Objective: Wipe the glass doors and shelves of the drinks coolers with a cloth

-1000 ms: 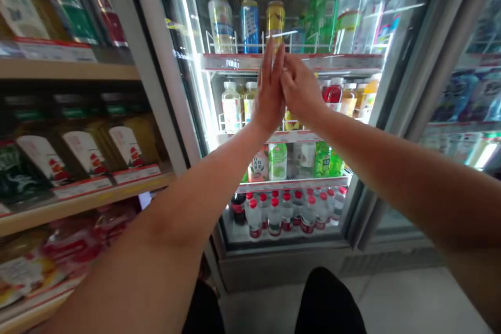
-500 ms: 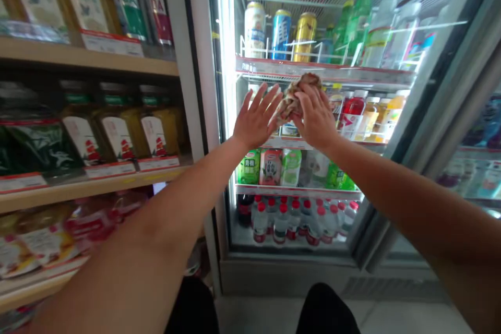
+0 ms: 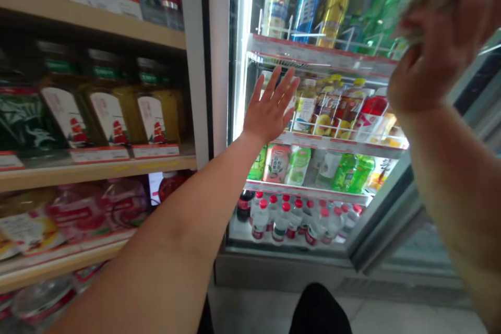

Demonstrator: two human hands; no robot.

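My left hand [image 3: 269, 107] is spread, palm forward, and appears to rest on the glass door of a lit drinks fridge, in front of the middle shelf. My right hand [image 3: 442, 47] is raised at the upper right, smeared by motion, its fingers curled around a crumpled brownish cloth [image 3: 430, 2]. Much of the cloth is hidden by the fingers and blur. Behind the glass, a blue can [image 3: 306, 10] and a gold can [image 3: 333, 16] stand on the upper shelf. Bottles with yellow caps and a red bottle [image 3: 370, 115] fill the shelf below.
Left of the fridge is a wooden shelf [image 3: 97, 168] with amber bottles [image 3: 151, 109] and pink packs [image 3: 76, 214]. Small red-capped bottles [image 3: 281, 224] stand at the fridge bottom. A metal door frame [image 3: 376, 235] runs along the right. My dark-clothed knee [image 3: 319, 310] shows below.
My right hand has swept up and to the right with the cloth, away from my left hand. The left hand stays spread in front of the middle shelf. The view has shifted and tilted.
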